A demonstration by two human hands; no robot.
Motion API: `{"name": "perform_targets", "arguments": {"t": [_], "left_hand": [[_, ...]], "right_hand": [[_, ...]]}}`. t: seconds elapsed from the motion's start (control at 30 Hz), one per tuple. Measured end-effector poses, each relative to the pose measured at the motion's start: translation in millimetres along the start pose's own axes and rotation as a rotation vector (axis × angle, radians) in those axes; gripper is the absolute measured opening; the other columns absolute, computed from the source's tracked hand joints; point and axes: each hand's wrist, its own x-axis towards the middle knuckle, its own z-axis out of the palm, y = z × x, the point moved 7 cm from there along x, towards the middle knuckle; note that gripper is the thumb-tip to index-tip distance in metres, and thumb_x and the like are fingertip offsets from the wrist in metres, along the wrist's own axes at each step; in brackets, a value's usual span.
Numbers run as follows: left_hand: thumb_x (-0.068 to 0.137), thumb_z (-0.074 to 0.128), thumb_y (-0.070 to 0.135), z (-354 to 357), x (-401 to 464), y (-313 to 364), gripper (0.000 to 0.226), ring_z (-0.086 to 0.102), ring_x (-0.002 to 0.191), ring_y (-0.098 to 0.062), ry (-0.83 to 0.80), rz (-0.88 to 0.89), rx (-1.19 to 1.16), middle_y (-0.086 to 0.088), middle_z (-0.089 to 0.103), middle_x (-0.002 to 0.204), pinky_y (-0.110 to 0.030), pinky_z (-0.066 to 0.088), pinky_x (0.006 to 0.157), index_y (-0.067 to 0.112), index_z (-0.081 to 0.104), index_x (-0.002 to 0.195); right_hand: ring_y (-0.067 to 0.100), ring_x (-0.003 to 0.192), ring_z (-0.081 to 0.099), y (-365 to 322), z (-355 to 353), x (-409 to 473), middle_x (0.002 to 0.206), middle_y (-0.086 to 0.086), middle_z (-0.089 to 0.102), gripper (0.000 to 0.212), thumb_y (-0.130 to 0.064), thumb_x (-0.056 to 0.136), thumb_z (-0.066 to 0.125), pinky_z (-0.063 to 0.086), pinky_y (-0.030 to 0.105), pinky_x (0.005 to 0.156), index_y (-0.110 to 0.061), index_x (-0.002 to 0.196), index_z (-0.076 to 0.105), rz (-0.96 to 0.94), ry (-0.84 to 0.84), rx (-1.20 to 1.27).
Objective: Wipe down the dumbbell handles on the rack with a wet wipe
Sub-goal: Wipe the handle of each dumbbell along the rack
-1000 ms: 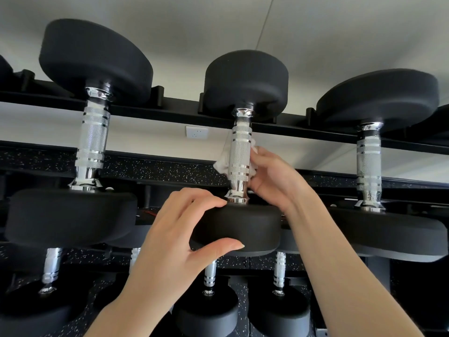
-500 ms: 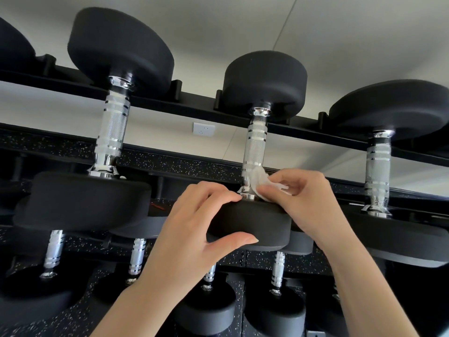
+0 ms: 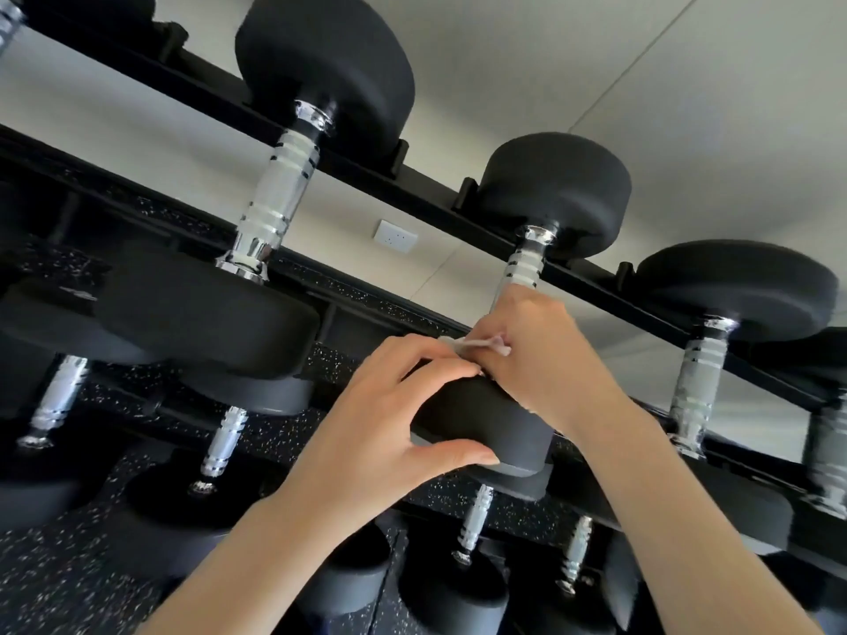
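Note:
A black dumbbell with a chrome handle (image 3: 525, 263) lies across the top tier of the black rack (image 3: 431, 194). My left hand (image 3: 385, 419) grips its near head (image 3: 481, 423), thumb under, fingers over the top edge. My right hand (image 3: 541, 359) is wrapped round the lower part of the handle, holding a white wet wipe (image 3: 476, 343) against it. Only a strip of the wipe shows between my fingers. The handle's upper ringed part is bare.
Larger dumbbells sit to the left (image 3: 275, 194) and right (image 3: 696, 373) on the same tier. Smaller dumbbells (image 3: 474, 524) stand on the tier below. A white wall socket (image 3: 395, 237) is behind. Speckled black floor lies beneath.
My right hand slid the wipe down the handle to its base, then closed round the lower handle. My left hand kept its grip on the near head. The view tilted and moved closer.

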Motion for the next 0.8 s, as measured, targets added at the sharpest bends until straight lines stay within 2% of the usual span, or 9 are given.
{"name": "perform_targets", "arguments": {"t": [0.1, 0.2, 0.27, 0.43, 0.57, 0.7, 0.73, 0.8], "left_hand": [[0.069, 0.068, 0.059, -2.7, -1.8, -7.3, 0.059, 0.045, 0.115, -0.003, 0.025, -0.048, -0.015, 0.016, 0.049, 0.117, -0.027, 0.038, 0.098, 0.023, 0.062, 0.116], [0.067, 0.068, 0.059, -2.3, -1.5, -11.2, 0.058, 0.046, 0.111, -0.004, 0.019, -0.072, -0.030, 0.015, 0.051, 0.114, -0.027, 0.037, 0.096, 0.025, 0.063, 0.114], [0.067, 0.069, 0.059, -2.0, -0.6, -12.0, 0.056, 0.046, 0.109, -0.005, 0.013, -0.073, -0.039, 0.015, 0.051, 0.112, -0.025, 0.037, 0.095, 0.028, 0.062, 0.112], [0.068, 0.066, 0.061, -1.8, 0.1, -14.0, 0.057, 0.042, 0.108, -0.003, -0.012, -0.076, -0.034, 0.014, 0.051, 0.112, -0.018, 0.033, 0.095, 0.028, 0.062, 0.113], [0.067, 0.065, 0.063, -0.6, 0.1, -15.4, 0.058, 0.043, 0.106, -0.004, -0.019, -0.078, -0.034, 0.015, 0.050, 0.112, -0.018, 0.033, 0.093, 0.028, 0.062, 0.113], [0.068, 0.065, 0.063, -1.2, 0.6, -15.4, 0.056, 0.043, 0.103, -0.003, -0.007, -0.063, -0.034, 0.017, 0.048, 0.110, -0.017, 0.033, 0.091, 0.029, 0.061, 0.112], [0.068, 0.065, 0.063, -1.1, 0.7, -15.6, 0.056, 0.043, 0.103, -0.004, -0.010, -0.060, -0.032, 0.017, 0.048, 0.110, -0.017, 0.033, 0.091, 0.030, 0.060, 0.112], [0.068, 0.064, 0.064, -0.8, 1.0, -16.0, 0.056, 0.043, 0.103, -0.004, -0.017, -0.058, -0.026, 0.018, 0.047, 0.110, -0.018, 0.034, 0.091, 0.031, 0.059, 0.112]], "right_hand": [[0.026, 0.074, 0.056, -6.4, -1.2, 2.3, 0.068, -0.002, 0.042, 0.026, -0.031, 0.089, 0.055, 0.039, 0.027, 0.056, -0.018, 0.074, 0.072, 0.003, -0.056, -0.084], [0.032, 0.076, 0.060, -4.2, -5.7, 0.2, 0.072, 0.007, 0.056, 0.019, -0.034, 0.086, 0.057, 0.050, 0.036, 0.060, -0.022, 0.080, 0.071, 0.079, -0.033, -0.133], [0.035, 0.078, 0.060, -3.3, -7.8, -0.9, 0.071, 0.007, 0.053, 0.014, -0.033, 0.085, 0.060, 0.049, 0.036, 0.060, -0.024, 0.080, 0.069, 0.122, -0.015, -0.157], [0.036, 0.080, 0.061, -8.2, -6.2, 7.0, 0.074, 0.009, 0.051, 0.019, -0.035, 0.089, 0.058, 0.046, 0.033, 0.059, -0.020, 0.087, 0.068, 0.126, -0.039, -0.261], [0.033, 0.072, 0.059, -5.7, -13.4, 14.5, 0.067, 0.008, 0.051, 0.026, -0.032, 0.090, 0.057, 0.046, 0.033, 0.056, -0.015, 0.071, 0.058, 0.098, 0.017, -0.291], [0.036, 0.068, 0.060, 5.3, -27.3, 34.4, 0.069, 0.012, 0.059, 0.019, -0.024, 0.087, 0.060, 0.054, 0.039, 0.061, -0.012, 0.072, 0.064, 0.100, 0.093, -0.289], [0.036, 0.065, 0.059, 8.5, -31.8, 39.9, 0.066, 0.012, 0.058, 0.022, -0.023, 0.086, 0.060, 0.053, 0.039, 0.060, -0.012, 0.067, 0.061, 0.106, 0.114, -0.288], [0.033, 0.055, 0.049, 14.3, -42.6, 48.7, 0.055, 0.008, 0.046, 0.037, -0.021, 0.086, 0.058, 0.045, 0.035, 0.053, -0.015, 0.052, 0.045, 0.127, 0.171, -0.275]]}}
